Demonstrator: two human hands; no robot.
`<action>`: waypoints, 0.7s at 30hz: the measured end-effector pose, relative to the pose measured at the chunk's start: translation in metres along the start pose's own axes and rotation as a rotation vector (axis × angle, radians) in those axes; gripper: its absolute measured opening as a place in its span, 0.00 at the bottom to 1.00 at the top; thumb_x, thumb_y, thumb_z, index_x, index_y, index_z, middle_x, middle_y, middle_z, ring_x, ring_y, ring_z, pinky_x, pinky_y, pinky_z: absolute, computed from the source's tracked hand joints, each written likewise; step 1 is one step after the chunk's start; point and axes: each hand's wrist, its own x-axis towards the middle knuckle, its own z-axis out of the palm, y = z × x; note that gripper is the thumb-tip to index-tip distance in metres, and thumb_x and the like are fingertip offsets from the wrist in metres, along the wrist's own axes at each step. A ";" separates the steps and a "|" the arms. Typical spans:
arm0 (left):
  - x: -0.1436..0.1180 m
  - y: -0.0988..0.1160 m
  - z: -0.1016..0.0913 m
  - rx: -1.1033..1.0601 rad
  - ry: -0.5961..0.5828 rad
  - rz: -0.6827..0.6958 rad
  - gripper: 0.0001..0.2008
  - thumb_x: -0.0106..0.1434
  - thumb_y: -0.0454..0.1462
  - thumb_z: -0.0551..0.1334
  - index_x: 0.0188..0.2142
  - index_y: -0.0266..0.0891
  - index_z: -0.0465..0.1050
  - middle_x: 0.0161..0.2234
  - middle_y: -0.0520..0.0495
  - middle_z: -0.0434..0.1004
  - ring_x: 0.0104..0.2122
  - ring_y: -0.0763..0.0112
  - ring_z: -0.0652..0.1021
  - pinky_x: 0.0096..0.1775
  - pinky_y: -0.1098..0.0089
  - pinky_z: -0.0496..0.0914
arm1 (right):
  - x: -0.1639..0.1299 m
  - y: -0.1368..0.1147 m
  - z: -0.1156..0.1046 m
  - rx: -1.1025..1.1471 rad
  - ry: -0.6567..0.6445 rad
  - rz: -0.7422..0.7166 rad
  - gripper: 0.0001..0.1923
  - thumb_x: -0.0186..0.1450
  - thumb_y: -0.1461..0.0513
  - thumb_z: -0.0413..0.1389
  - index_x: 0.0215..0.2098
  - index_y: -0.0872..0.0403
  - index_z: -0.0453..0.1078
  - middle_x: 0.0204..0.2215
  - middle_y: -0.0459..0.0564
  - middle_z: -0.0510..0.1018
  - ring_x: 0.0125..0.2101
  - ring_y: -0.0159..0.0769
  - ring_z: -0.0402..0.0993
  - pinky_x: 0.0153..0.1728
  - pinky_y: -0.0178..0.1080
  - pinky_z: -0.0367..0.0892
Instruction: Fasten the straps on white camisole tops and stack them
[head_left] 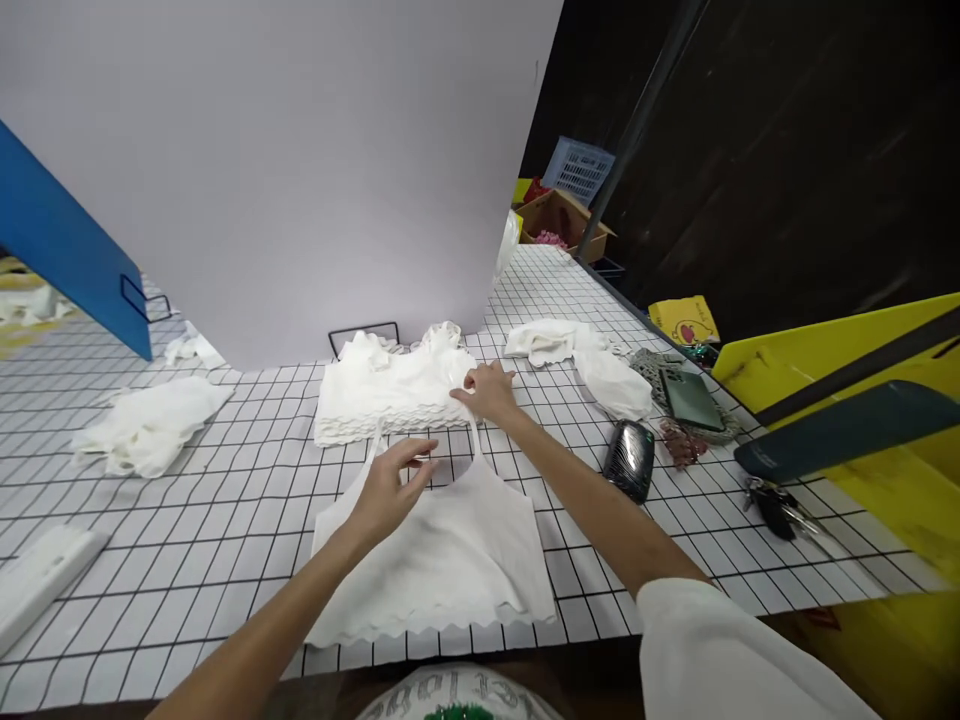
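A white camisole top [442,560] with thin straps and a scalloped hem lies spread on the table in front of me. Over its upper left part hovers my left hand [390,488], fingers apart and nothing visible between them. My right hand [489,392] is at the top of the camisole's right strap, thumb and fingertip pinched on it. Just beyond the camisole is a stack of folded white tops [382,395] with scalloped edges, and my right hand is over its right end.
White garments lie in a heap [154,420] at left and another pile [555,340] at right. A black wrapped package [630,460], a phone [690,400] and keys [784,508] rest on the right. A tall white panel [300,180] stands behind the stack; a blue panel [75,240] is at left.
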 end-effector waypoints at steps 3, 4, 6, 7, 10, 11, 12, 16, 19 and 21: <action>0.031 0.004 0.008 -0.222 0.031 -0.187 0.15 0.59 0.44 0.67 0.43 0.41 0.81 0.44 0.42 0.82 0.44 0.59 0.80 0.45 0.59 0.75 | 0.009 -0.013 0.004 0.037 -0.002 -0.006 0.14 0.63 0.59 0.59 0.22 0.54 0.64 0.32 0.52 0.75 0.44 0.48 0.64 0.52 0.72 0.52; 0.039 0.004 0.010 -0.298 0.047 -0.256 0.16 0.57 0.44 0.69 0.43 0.40 0.81 0.43 0.42 0.83 0.42 0.60 0.80 0.43 0.61 0.75 | 0.006 -0.016 0.004 0.059 -0.001 -0.012 0.12 0.63 0.60 0.58 0.23 0.54 0.65 0.32 0.51 0.76 0.43 0.47 0.64 0.52 0.70 0.54; 0.052 0.006 0.014 -0.470 0.065 -0.373 0.17 0.54 0.45 0.71 0.41 0.38 0.81 0.41 0.41 0.82 0.39 0.64 0.79 0.41 0.65 0.73 | -0.009 -0.023 -0.001 0.108 0.001 -0.025 0.09 0.64 0.61 0.57 0.26 0.53 0.67 0.31 0.49 0.76 0.43 0.45 0.65 0.51 0.64 0.58; 0.058 0.007 0.017 -0.558 0.062 -0.417 0.18 0.53 0.46 0.72 0.39 0.37 0.81 0.40 0.41 0.82 0.37 0.67 0.78 0.39 0.67 0.72 | -0.020 -0.027 -0.004 0.143 0.005 -0.040 0.08 0.65 0.60 0.56 0.28 0.53 0.68 0.31 0.49 0.77 0.43 0.44 0.66 0.50 0.60 0.60; 0.070 0.010 0.028 -0.789 0.042 -0.499 0.19 0.48 0.48 0.76 0.29 0.34 0.79 0.34 0.43 0.79 0.31 0.73 0.74 0.33 0.72 0.67 | -0.056 -0.037 -0.015 0.238 0.058 -0.117 0.09 0.67 0.60 0.55 0.28 0.52 0.67 0.30 0.48 0.77 0.41 0.43 0.66 0.47 0.52 0.61; 0.073 0.011 0.032 -0.842 0.044 -0.512 0.19 0.46 0.47 0.77 0.26 0.34 0.78 0.31 0.45 0.78 0.29 0.75 0.73 0.31 0.72 0.65 | -0.067 -0.039 -0.017 0.249 0.087 -0.154 0.10 0.67 0.61 0.54 0.27 0.52 0.66 0.29 0.48 0.77 0.40 0.42 0.66 0.45 0.50 0.60; 0.074 0.012 0.036 -0.882 0.049 -0.517 0.19 0.44 0.46 0.78 0.25 0.34 0.78 0.28 0.46 0.76 0.27 0.76 0.71 0.30 0.72 0.64 | -0.078 -0.040 -0.019 0.245 0.118 -0.188 0.10 0.67 0.62 0.54 0.27 0.52 0.65 0.28 0.48 0.77 0.39 0.42 0.65 0.44 0.49 0.59; 0.071 0.018 0.040 -0.949 0.074 -0.504 0.18 0.41 0.43 0.79 0.27 0.34 0.80 0.29 0.47 0.77 0.25 0.79 0.67 0.28 0.73 0.63 | -0.113 -0.036 -0.022 0.220 0.207 -0.281 0.09 0.66 0.64 0.55 0.28 0.52 0.63 0.26 0.46 0.74 0.36 0.41 0.65 0.40 0.47 0.57; 0.065 0.027 0.033 -0.953 0.097 -0.463 0.19 0.41 0.42 0.79 0.30 0.34 0.81 0.33 0.43 0.79 0.25 0.79 0.65 0.26 0.74 0.61 | -0.130 -0.027 -0.022 0.215 0.232 -0.326 0.09 0.66 0.66 0.55 0.28 0.52 0.63 0.24 0.46 0.72 0.35 0.41 0.65 0.39 0.47 0.59; 0.060 0.033 0.028 -0.901 0.094 -0.412 0.19 0.44 0.43 0.78 0.31 0.33 0.82 0.33 0.42 0.79 0.24 0.79 0.64 0.25 0.74 0.60 | -0.137 -0.021 -0.023 0.234 0.235 -0.348 0.09 0.66 0.66 0.55 0.28 0.52 0.64 0.24 0.46 0.72 0.35 0.41 0.65 0.39 0.48 0.61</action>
